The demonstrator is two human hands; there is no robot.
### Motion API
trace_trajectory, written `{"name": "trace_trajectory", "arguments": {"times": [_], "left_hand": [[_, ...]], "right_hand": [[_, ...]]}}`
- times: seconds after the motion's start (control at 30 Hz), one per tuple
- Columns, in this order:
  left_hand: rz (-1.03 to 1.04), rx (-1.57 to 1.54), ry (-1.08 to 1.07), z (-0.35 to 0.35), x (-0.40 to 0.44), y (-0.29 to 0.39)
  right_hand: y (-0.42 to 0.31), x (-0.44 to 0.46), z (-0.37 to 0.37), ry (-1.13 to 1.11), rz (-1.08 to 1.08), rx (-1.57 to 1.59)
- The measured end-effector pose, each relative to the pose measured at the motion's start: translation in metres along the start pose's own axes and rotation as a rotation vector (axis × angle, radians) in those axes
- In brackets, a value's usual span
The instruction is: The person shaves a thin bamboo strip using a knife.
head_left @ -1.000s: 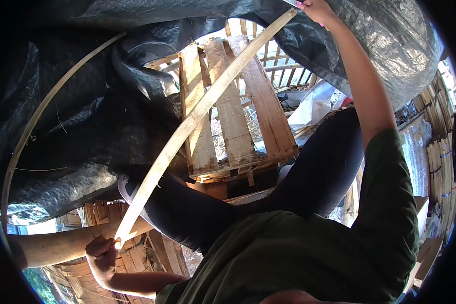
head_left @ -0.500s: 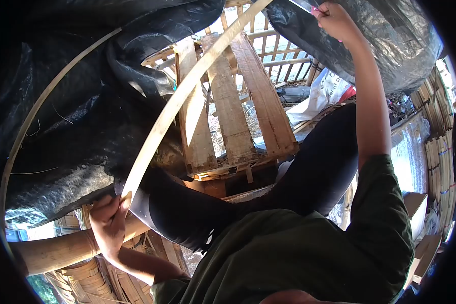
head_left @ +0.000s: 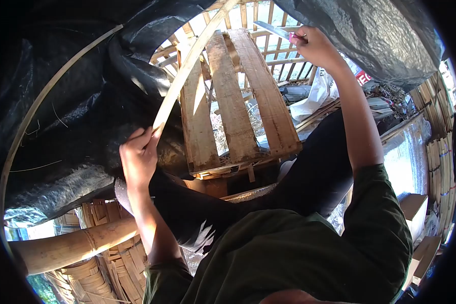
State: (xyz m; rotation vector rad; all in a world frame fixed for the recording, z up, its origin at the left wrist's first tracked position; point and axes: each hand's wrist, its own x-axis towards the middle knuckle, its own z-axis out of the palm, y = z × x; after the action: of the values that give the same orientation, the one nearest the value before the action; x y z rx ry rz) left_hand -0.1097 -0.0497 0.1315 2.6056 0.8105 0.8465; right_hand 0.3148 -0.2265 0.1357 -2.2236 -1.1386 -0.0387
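A long, pale bamboo strip (head_left: 187, 63) slants up and away to the top edge of the view, where its far end is cut off. My left hand (head_left: 139, 154) is closed around its near end, over my left leg. At the upper right my right hand (head_left: 316, 48) grips a knife (head_left: 272, 29) by its pink handle. The blade points left towards the strip and is apart from it. Below and between them stands a slatted wooden bench (head_left: 230, 101) made of rough planks.
Black plastic sheeting (head_left: 61, 111) covers the left side, with another thin curved strip (head_left: 45, 91) across it. Grey sheeting (head_left: 375, 40) hangs upper right. A thick bamboo pole (head_left: 76, 245) lies lower left. A white printed sack (head_left: 321, 93) rests right of the bench.
My left hand has moved up and to the right, taking the strip's near end with it. My right hand has come down and left, bringing the knife blade into fuller view.
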Motion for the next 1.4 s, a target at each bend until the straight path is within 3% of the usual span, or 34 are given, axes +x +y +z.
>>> {"name": "trace_trajectory", "arguments": {"times": [0.23,0.43,0.63,0.83,0.9,0.97,1.0,1.17,1.4], "left_hand": [[0.070,-0.185,0.023,0.080,0.032,-0.027],[-0.018,-0.183,-0.119,0.141,0.025,-0.033],[-0.060,-0.156,0.072,0.154,0.018,-0.031],[0.026,-0.102,0.153,0.143,0.011,-0.012],[0.036,-0.063,0.129,0.140,0.010,-0.017],[-0.120,-0.110,0.052,0.136,0.010,-0.023],[-0.303,-0.286,-0.003,0.140,0.008,-0.032],[-0.210,-0.165,0.109,0.087,0.022,-0.039],[-0.165,0.147,-0.041,0.018,0.020,-0.015]], "right_hand": [[-0.006,-0.006,0.026,-0.024,0.012,0.078],[-0.015,-0.014,0.072,-0.012,-0.108,0.135],[-0.038,-0.020,0.097,-0.044,-0.178,0.293],[-0.049,-0.016,0.105,-0.131,-0.150,0.212],[-0.042,-0.009,0.105,-0.017,-0.176,0.131],[-0.037,-0.001,0.098,-0.042,-0.157,0.079],[-0.035,0.002,0.097,-0.040,-0.148,0.079],[-0.029,0.008,0.093,-0.020,-0.152,0.094],[-0.029,0.004,0.090,-0.063,-0.127,0.063]]}}
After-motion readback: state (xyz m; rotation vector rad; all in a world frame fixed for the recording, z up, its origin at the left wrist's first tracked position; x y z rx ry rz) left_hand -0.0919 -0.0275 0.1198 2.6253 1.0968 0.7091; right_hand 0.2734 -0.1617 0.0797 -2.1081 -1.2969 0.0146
